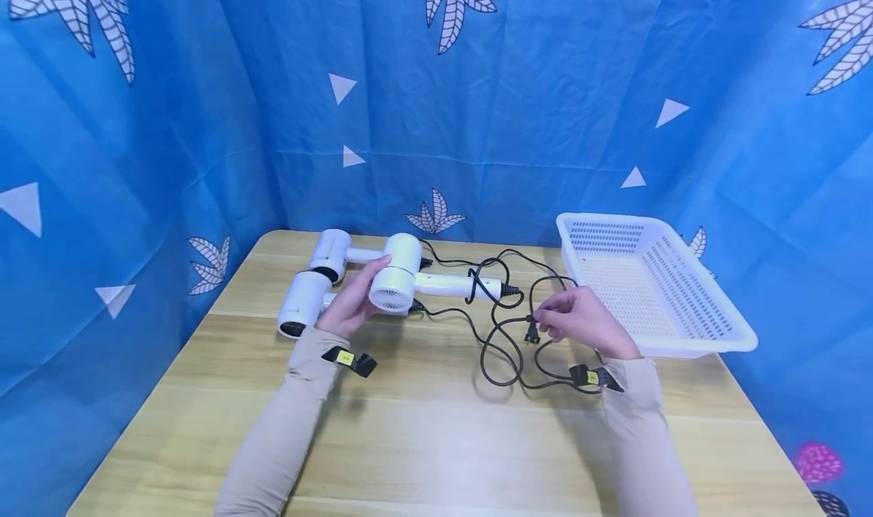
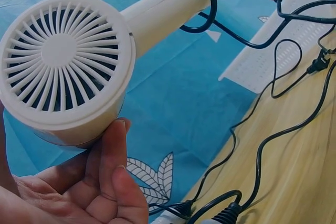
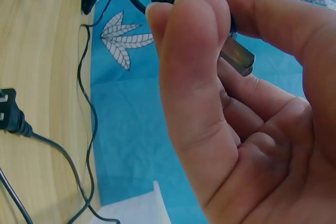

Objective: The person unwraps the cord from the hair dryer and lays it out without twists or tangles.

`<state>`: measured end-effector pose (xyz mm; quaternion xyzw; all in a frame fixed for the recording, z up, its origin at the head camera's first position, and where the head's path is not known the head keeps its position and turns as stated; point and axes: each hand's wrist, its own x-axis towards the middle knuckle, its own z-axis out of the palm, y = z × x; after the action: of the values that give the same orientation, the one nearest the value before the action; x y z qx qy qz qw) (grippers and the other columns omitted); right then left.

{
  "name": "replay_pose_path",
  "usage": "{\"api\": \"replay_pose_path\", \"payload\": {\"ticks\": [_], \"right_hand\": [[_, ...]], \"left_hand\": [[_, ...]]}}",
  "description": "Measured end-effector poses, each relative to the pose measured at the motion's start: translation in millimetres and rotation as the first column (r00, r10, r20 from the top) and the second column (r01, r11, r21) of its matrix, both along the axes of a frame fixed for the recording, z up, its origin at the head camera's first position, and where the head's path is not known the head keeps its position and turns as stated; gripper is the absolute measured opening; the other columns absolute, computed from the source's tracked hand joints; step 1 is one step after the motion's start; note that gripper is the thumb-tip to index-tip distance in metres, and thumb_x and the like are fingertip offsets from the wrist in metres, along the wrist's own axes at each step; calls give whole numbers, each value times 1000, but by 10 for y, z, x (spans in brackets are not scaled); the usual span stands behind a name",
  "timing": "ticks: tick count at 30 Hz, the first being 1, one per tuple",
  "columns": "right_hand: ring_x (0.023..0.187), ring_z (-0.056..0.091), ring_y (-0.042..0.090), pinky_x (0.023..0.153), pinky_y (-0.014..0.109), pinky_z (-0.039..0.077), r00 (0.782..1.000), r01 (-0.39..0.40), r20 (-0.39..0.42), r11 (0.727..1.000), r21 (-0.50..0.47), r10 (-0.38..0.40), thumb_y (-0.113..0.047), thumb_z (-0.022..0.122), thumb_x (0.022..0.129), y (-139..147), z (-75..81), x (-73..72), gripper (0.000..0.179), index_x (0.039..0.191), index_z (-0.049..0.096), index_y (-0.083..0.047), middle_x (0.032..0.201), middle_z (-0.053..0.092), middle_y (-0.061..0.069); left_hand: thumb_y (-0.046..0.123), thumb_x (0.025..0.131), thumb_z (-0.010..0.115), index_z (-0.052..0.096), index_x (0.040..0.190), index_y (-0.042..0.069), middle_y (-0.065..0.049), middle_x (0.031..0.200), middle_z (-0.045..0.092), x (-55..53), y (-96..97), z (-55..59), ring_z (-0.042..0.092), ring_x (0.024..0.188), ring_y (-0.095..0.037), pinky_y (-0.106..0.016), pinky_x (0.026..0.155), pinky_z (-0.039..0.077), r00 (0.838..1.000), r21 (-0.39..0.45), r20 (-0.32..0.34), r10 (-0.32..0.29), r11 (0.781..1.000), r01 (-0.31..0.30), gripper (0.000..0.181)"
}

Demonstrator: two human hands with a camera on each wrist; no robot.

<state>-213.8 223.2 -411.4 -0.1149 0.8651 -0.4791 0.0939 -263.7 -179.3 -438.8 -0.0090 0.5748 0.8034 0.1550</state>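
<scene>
My left hand [image 1: 351,301] grips a white hair dryer [image 1: 402,263] by its head, the vented end facing me in the left wrist view. Its handle [image 1: 450,284] points right, with a loop of its black cord [image 2: 214,3] round the far part. Between thumb and fingertips, my right hand [image 1: 583,320] pinches the plug [image 3: 239,56] of a black cord; its metal prongs stick out past the fingers in the right wrist view. A second black plug [image 1: 532,333] shows just below those fingertips in the head view.
Two more white hair dryers, a back one [image 1: 332,252] and a front one [image 1: 302,302], lie at the left of the wooden table [image 1: 436,441]. Black cords [image 1: 498,380] tangle mid-table. A white perforated basket [image 1: 682,346] stands at the right; a blue curtain [image 1: 436,123] hangs behind.
</scene>
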Motion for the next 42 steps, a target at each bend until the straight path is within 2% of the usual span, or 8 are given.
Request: {"api": "replay_pose_path", "payload": {"ticks": [4,9,16,20,27,32,38,42], "right_hand": [[69,70,16,69,35,65,999,46,6,999,13,-46,-13,73,95,50,36,-16,31,115,71,9,88,76,17],[68,70,13,67,30,64,995,101,-6,994,42,-100,-16,72,96,83,131,-77,32,116,71,9,85,76,11],[69,71,15,68,28,63,987,150,-67,985,79,-145,-16,70,96,92,314,-139,32,113,72,11,82,76,9],[67,70,11,68,28,63,985,154,-91,985,79,-147,-14,68,96,85,396,-152,31,114,71,11,82,77,8],[65,70,12,65,28,61,973,183,-165,977,107,-164,-16,69,97,72,564,-141,30,111,73,10,80,76,7],[64,70,9,64,27,61,962,203,-207,975,92,-181,-19,69,98,49,716,-71,33,114,72,10,85,78,12],[63,70,10,63,27,60,953,211,-235,976,62,-191,-21,70,98,12,884,111,33,115,73,7,74,74,-7],[61,69,11,61,27,59,936,212,-295,976,41,-191,-19,72,97,-27,961,286,27,110,75,4,70,71,-12]], "left_hand": [[46,101,61,46,151,5,5,106,74,-6,29,-3,70,102,-12,-34,99,51,1000,-7,2,-10,1000,10,66],[47,100,62,45,151,5,4,108,73,2,33,13,70,103,-13,-34,101,50,1000,3,13,-1,1000,1,68],[48,100,62,45,152,6,1,113,71,12,20,19,69,106,-14,-39,105,48,1000,3,21,-1,1000,1,69],[46,101,61,46,150,4,3,108,74,12,16,15,71,102,-13,-37,101,52,1000,6,2,-8,1000,8,67],[44,102,58,47,148,1,4,101,75,9,7,17,72,96,-12,-33,92,56,1000,11,-20,-12,1000,12,64],[45,102,59,46,149,1,4,103,75,15,-17,29,72,98,-12,-35,95,56,1000,8,-12,-16,1000,16,66],[46,103,57,46,150,3,5,104,74,14,-36,57,71,99,-11,-33,94,55,1000,7,7,-14,1000,14,65],[48,102,57,43,151,6,5,105,72,14,-63,95,69,100,-11,-30,94,53,999,22,30,-18,1000,18,66]]}}
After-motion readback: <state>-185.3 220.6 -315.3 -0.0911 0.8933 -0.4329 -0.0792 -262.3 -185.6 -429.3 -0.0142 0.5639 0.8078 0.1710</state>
